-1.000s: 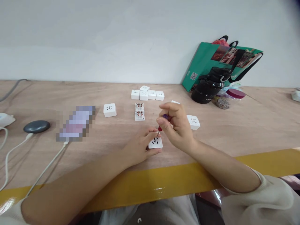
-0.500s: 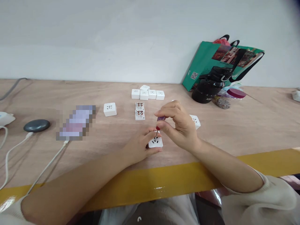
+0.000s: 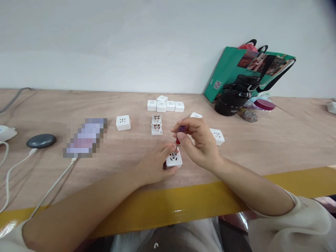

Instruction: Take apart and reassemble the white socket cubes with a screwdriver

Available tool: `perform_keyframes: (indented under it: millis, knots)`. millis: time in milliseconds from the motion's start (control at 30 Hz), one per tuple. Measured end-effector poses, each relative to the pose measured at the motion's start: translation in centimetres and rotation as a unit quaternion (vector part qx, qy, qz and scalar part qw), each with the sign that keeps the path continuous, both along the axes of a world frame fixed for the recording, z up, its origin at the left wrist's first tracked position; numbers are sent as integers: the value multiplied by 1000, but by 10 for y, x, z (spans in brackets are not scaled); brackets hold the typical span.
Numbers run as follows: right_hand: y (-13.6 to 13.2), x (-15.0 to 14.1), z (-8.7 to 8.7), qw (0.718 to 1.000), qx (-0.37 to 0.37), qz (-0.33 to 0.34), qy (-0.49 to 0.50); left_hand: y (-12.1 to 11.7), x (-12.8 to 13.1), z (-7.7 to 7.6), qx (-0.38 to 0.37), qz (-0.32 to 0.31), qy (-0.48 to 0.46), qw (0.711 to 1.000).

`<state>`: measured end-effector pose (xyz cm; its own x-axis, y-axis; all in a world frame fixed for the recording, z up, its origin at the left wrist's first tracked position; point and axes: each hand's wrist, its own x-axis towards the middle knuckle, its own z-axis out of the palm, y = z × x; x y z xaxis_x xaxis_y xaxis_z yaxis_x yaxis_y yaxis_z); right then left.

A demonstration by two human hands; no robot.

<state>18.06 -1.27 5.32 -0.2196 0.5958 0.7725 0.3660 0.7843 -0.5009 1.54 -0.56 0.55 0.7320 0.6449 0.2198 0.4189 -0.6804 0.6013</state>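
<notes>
The light is soft, even and moderately bright; its source cannot be told. Behind the bottle point(image 3: 229, 103), the wall point(image 3: 105, 45) is a flat, cool grey. Far left of the bottle, 2 cables point(image 3: 63, 174) throw faint, fuzzy shadows. Nearer than the bottle, the tape point(image 3: 147, 208) shows at least 2 white glints, 1 of them far left. Also left of the bottle, coarse blocks mask the phone point(image 3: 88, 136), while the small screwdriver point(image 3: 177, 141) and socket point(image 3: 177, 162) lack fine detail. The bottle's lettering is unclear. Above and right of the bottle, the corner darkens; a wide lens stretches the forearms point(image 3: 86, 203) towards the edges.
</notes>
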Motion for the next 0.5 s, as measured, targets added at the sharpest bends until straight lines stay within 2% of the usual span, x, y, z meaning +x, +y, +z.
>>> perform_keyframes:
  millis: [200, 367, 500]
  knots:
    - [2, 0, -4, 998, 59, -24, -23, 1, -1, -2, -24, 21, 0, 999]
    - [2, -1, -11, 999, 28, 6, 14, 0, -1, 0, -31, 7, -14, 999]
    - [6, -1, -14, 995, 67, -58, -41, 1, -1, 2, -41, 12, -1, 999]
